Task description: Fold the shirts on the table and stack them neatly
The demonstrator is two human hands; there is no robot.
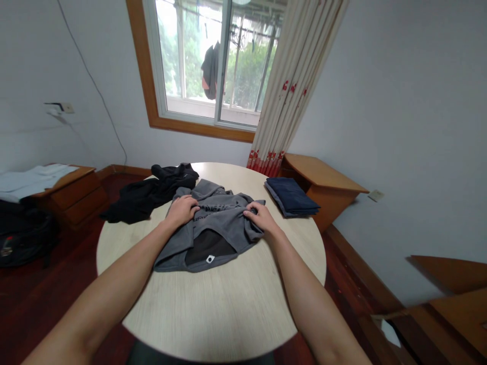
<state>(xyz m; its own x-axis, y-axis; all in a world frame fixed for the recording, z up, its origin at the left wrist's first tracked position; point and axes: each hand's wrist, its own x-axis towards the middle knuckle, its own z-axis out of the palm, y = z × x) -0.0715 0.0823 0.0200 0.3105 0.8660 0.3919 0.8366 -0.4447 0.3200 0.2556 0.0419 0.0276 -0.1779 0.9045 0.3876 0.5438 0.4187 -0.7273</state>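
Observation:
A crumpled grey shirt (pixel 220 223) with dark lettering lies spread on the round table, its dark-lined opening toward me. On the near edge of that opening is a small white label (pixel 210 259) with a dark dot. My left hand (pixel 183 209) is closed on the cloth at the shirt's left side, beside the lettering. At the right side, my right hand (pixel 261 217) pinches a fold of the same cloth between thumb and fingers. Between both hands the fabric is bunched into a ridge.
Black clothes (pixel 152 192) lie heaped at the table's (pixel 213 309) left back edge. A folded dark blue stack (pixel 292 196) sits at the right. Wooden desks (pixel 323 175) stand beyond, with a curtain (pixel 292 86) by the window. A black bag (pixel 25 233) rests at far left.

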